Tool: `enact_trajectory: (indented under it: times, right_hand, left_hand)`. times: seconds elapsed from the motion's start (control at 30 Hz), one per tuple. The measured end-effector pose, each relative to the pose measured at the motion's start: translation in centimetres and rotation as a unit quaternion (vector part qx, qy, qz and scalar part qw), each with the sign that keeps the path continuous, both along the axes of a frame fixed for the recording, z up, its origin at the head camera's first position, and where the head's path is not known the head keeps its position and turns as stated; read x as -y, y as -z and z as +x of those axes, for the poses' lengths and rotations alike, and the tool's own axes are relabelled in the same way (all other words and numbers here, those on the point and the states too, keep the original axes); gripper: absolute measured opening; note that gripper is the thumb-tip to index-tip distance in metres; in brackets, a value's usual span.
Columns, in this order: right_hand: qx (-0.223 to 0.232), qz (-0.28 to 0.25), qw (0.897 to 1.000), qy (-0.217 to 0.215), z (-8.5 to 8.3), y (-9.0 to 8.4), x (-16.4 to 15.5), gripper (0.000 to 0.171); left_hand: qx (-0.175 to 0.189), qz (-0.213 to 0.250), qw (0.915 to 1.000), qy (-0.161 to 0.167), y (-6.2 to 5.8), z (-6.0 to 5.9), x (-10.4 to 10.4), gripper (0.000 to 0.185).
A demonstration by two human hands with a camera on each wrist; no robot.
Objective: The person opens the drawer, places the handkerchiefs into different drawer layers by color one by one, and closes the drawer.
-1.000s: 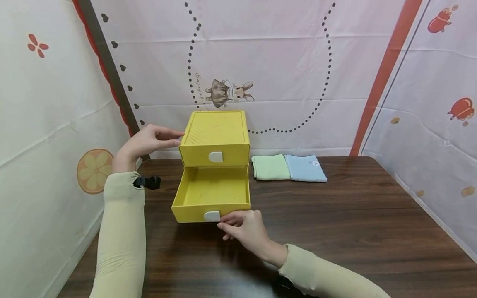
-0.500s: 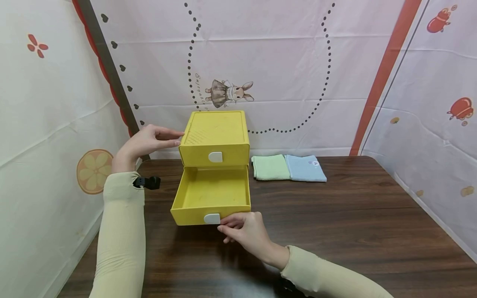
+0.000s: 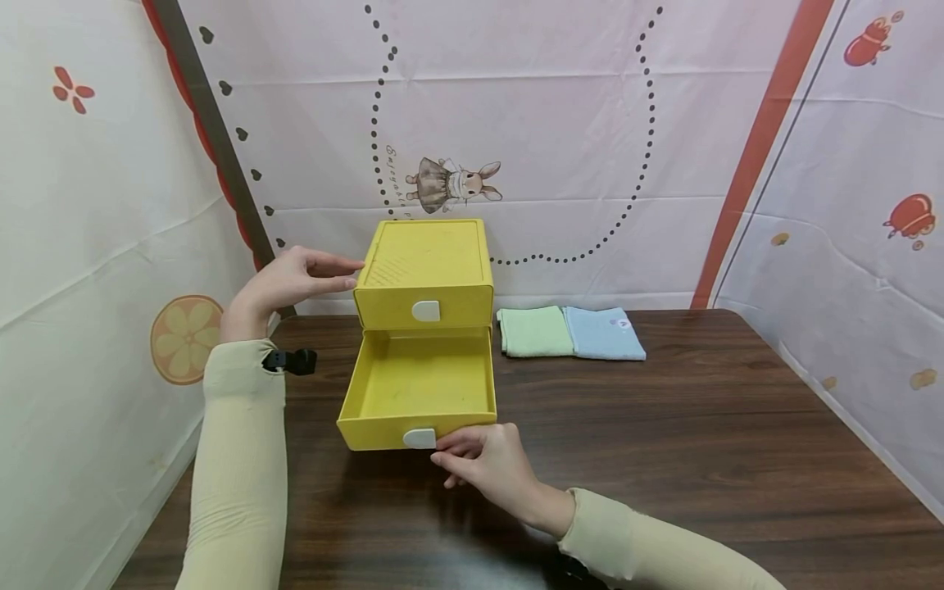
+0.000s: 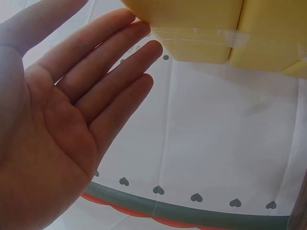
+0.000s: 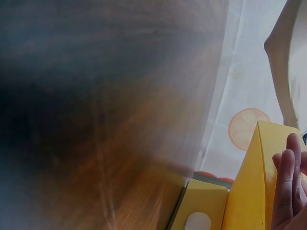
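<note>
A yellow two-tier drawer box (image 3: pixel 428 254) stands at the back of the table. Its lower drawer (image 3: pixel 416 389) is pulled well out and nothing shows inside; the upper one is closed. My left hand (image 3: pixel 288 283) touches the box's left side with its fingertips. Those fingers (image 4: pixel 115 72) look nearly straight in the left wrist view. At the lower drawer's front, my right hand (image 3: pixel 497 467) holds the right edge of the white pull tab (image 3: pixel 419 438) with its fingers. The exact pinch is partly hidden. In the right wrist view, the fingers (image 5: pixel 287 187) lie against the yellow drawer.
A folded green cloth (image 3: pixel 536 332) and a folded blue cloth (image 3: pixel 605 333) lie side by side to the right of the box. The dark wooden table (image 3: pixel 627 442) runs to a patterned curtain (image 3: pixel 575 164) at the back and sides.
The lower drawer has slid slightly farther out toward me, with my right hand moving along at its tab. My left hand and the box's body have stayed put.
</note>
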State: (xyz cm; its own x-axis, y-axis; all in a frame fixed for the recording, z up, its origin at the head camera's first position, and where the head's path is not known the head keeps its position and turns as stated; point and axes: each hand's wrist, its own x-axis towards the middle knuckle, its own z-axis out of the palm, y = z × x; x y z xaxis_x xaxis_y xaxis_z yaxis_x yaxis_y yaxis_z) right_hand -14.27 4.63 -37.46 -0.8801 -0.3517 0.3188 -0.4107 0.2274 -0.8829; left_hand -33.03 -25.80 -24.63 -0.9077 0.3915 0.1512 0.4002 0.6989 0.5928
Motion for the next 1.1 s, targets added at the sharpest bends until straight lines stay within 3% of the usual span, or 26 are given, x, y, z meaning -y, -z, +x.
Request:
enact_trajectory:
  times: [0.63,0.77,0.97,1.1]
  right_hand:
    - [0.002,0.037,0.999,-0.014,0.0,0.4,-0.4,0.011]
    - [0.000,0.044,0.999,-0.020,-0.4,1.1,-0.6,0.013]
    - [-0.029,0.062,0.997,-0.028,-1.5,3.2,-1.4,0.012]
    - [-0.066,0.069,0.995,-0.041,-2.0,3.7,-2.0,0.009]
  left_hand:
    - [0.004,-0.001,1.0000,-0.004,0.0,-0.1,0.2,0.049]
    - [0.005,0.001,1.0000,-0.004,-0.1,-0.1,0.2,0.049]
    - [0.004,0.003,1.0000,0.002,-0.1,0.1,0.0,0.049]
    - [0.003,0.000,1.0000,-0.001,-0.2,0.2,-0.1,0.050]
